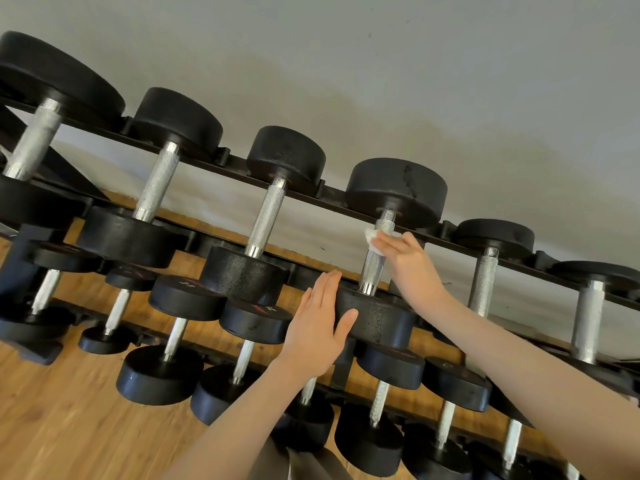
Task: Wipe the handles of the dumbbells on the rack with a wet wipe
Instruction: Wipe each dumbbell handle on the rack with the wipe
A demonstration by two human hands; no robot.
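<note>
A black steel three-tier dumbbell rack [221, 157] is seen tilted across the view, set against a pale grey wall [415, 81] and standing on a warm brown wooden floor [69, 417]. The top tier is filled with a row of black round-headed dumbbells with knurled silver steel handles. The fourth of these from the left, a black rubber dumbbell [394, 192], is the one being worked on.

A small crumpled white wet wipe [372, 239] is pressed against the upper part of that dumbbell's knurled silver handle [372, 268] by the right hand [410, 261]. The wipe is held under the fingers, which are bent over the bar from its right side; most of the wipe is hidden beneath them, and how the thumb lies cannot be told.

The left hand [320, 325] is laid flat, fingers straight and close together, against the rim of the near head [381, 318] of the same dumbbell, with the thumb spread along the rim's front edge. Nothing is gripped by it.

Neighbouring dumbbells on the top tier are left untouched on both sides. Smaller black dumbbells with silver handles are stored on the middle and bottom tiers below the forearms.
</note>
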